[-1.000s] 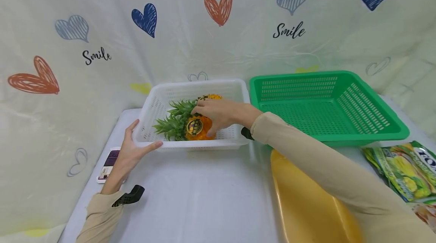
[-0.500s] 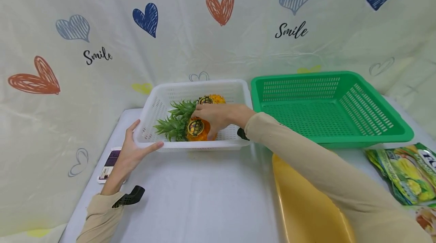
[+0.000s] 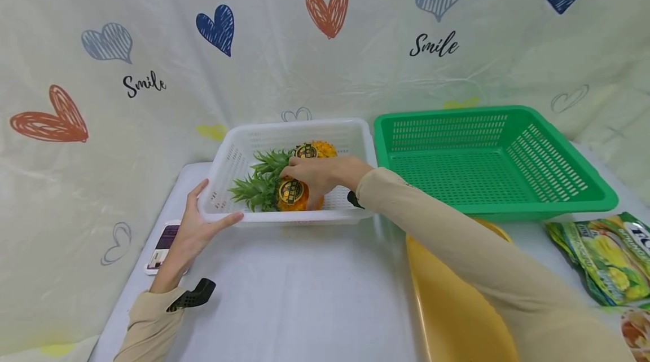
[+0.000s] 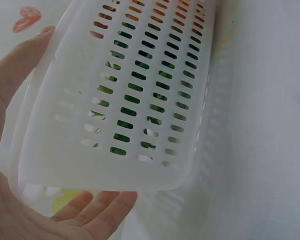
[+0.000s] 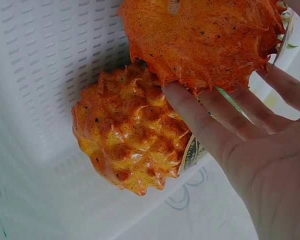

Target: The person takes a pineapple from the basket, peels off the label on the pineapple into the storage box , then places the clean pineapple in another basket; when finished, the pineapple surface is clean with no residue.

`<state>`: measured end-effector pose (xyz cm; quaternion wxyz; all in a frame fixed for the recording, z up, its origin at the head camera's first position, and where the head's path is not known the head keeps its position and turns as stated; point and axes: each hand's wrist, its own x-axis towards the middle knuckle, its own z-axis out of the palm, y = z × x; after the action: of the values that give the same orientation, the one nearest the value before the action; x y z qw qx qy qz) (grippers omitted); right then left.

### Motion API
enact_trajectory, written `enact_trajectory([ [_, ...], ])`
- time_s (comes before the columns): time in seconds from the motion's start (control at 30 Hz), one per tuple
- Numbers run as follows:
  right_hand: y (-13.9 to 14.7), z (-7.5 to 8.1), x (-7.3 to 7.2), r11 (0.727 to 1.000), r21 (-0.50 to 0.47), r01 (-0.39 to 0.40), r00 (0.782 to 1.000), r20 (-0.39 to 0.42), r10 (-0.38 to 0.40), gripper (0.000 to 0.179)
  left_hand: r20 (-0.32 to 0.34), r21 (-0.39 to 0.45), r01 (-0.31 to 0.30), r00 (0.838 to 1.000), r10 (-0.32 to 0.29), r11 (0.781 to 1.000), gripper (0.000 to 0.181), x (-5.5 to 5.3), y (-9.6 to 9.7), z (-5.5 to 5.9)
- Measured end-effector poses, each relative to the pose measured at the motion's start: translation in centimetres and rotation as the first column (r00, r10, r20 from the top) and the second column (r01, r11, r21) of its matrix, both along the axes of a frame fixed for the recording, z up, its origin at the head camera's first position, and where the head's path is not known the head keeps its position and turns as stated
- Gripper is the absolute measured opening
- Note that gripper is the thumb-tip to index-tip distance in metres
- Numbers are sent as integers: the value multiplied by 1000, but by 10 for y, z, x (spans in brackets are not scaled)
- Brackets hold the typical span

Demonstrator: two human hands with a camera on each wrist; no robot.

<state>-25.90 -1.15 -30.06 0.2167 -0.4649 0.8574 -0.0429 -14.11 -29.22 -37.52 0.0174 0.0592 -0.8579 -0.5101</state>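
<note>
Two pineapples with glossy orange skins and green crowns lie side by side in a white slotted basket. My right hand grips the near pineapple, thumb on its front side. In the right wrist view, the fingers reach between this pineapple and the far pineapple, and its base faces the camera. Dark round labels show on both fruits in the head view. At the basket's front left corner, my left hand is spread, thumb along the front rim and fingers along the left side.
To the right of the white basket stands a green slotted basket. A golden tray lies partly under the right forearm. Colourful food packets lie at the far right, and a phone-like item is by the left wrist. A printed curtain hangs behind.
My right hand has shifted slightly toward me and settled lower around the near pineapple, uncovering the far one's label. The left hand stays at the basket corner.
</note>
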Motion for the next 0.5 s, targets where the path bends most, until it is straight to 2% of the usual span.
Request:
enact_trajectory([
  [0.27, -4, -3, -2, 999, 8, -40, 999, -20, 41, 92, -12, -3, 5, 1000, -5, 1000, 120, 0, 0, 0],
  [0.5, -8, -5, -3, 995, 91, -44, 998, -44, 48, 100, -10, -3, -1, 1000, 1, 1000, 120, -1, 0, -1],
])
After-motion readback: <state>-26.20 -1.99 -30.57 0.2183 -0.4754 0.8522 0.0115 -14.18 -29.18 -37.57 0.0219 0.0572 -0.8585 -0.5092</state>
